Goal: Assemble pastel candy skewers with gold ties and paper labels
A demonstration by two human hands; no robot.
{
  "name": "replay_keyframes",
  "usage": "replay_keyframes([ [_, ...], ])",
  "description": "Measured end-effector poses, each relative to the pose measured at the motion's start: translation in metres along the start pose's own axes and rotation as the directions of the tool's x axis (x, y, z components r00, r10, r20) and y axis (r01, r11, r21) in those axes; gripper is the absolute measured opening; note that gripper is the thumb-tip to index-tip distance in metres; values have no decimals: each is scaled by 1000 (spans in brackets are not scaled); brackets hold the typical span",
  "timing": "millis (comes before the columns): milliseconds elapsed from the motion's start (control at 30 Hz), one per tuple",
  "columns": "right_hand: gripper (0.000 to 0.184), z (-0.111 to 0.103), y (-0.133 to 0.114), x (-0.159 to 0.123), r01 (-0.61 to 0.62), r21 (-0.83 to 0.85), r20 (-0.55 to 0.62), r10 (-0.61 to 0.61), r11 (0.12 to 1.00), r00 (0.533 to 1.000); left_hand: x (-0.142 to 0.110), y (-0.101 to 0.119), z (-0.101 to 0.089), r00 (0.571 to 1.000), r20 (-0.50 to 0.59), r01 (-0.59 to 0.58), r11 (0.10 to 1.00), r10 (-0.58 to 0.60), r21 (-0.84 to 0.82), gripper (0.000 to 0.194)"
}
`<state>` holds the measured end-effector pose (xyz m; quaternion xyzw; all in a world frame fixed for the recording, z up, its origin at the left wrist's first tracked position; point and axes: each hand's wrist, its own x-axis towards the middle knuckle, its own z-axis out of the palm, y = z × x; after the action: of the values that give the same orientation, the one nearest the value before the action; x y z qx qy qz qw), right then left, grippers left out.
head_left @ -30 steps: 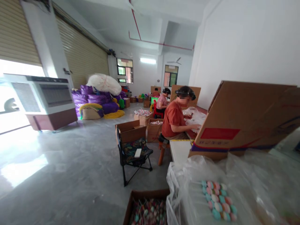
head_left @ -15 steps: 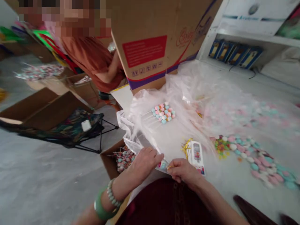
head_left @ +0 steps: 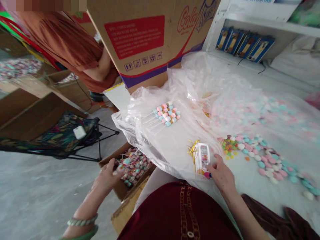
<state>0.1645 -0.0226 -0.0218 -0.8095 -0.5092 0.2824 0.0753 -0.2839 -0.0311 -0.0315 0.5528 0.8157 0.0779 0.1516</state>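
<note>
My left hand (head_left: 106, 178) hangs over the near left corner of a cardboard box of wrapped candy skewers (head_left: 137, 166), its fingers apart. A wrapped skewer lies just past the fingertips. At the near table edge, my right hand (head_left: 222, 173) pinches the right side of a small printed clear bag (head_left: 204, 155) on a stack of such bags. Gold twist ties (head_left: 193, 148) lie against the stack's left side. Farther back, several skewers of pink, white and blue candies (head_left: 167, 113) rest side by side on the plastic sheet, sticks pointing left.
Loose candies (head_left: 272, 160) and small colourful gummies (head_left: 228, 146) cover the table's right side, partly under plastic sheeting (head_left: 200, 76). A large printed carton (head_left: 142, 36) stands behind. Left are a folding chair (head_left: 62, 130) and a co-worker's orange sleeve (head_left: 82, 53). Dark cloth (head_left: 262, 210) lies near right.
My hands have parted. The left has moved left and down from the table edge to the skewer box; the right has left the wrapped piece and twist tie for the bag stack.
</note>
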Motion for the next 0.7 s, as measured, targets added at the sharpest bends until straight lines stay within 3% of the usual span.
replay_keyframes([
  [67, 52, 4, -2, -1, -39, 94, -6, 40, 995, 999, 0, 23, -1, 999, -28, -43, 998, 44, 43, 48],
  [167, 27, 3, -1, -7, -32, 210, -62, 46, 977, 997, -8, 70, -12, 975, -128, -185, 983, 181, -17, 32],
  [267, 22, -2, 3, -13, 25, 210, -117, 0, 977, 993, -19, 120, -17, 902, -151, -432, 859, 405, -275, 24],
  [333, 27, -4, 1, -15, 41, 179, -161, -11, 983, 987, -25, 152, -9, 857, -72, -479, 739, 510, -473, 20],
  [433, 41, -1, -11, -11, 28, 102, -125, -15, 994, 992, -33, 194, 11, 812, 108, -372, 650, 574, -662, 16],
  [533, 38, 4, -22, 0, -28, 3, -38, 28, 1000, 999, -39, 223, 29, 711, 243, -295, 594, 660, -748, 15],
  [600, 30, 6, -21, 7, -54, -9, -40, 53, 999, 998, -42, 232, 38, 656, 302, -247, 574, 692, -781, 15],
  [700, 34, 5, -6, 11, -14, 56, -58, 17, 998, 998, -42, 232, 47, 628, 398, -91, 572, 668, -815, 17],
])
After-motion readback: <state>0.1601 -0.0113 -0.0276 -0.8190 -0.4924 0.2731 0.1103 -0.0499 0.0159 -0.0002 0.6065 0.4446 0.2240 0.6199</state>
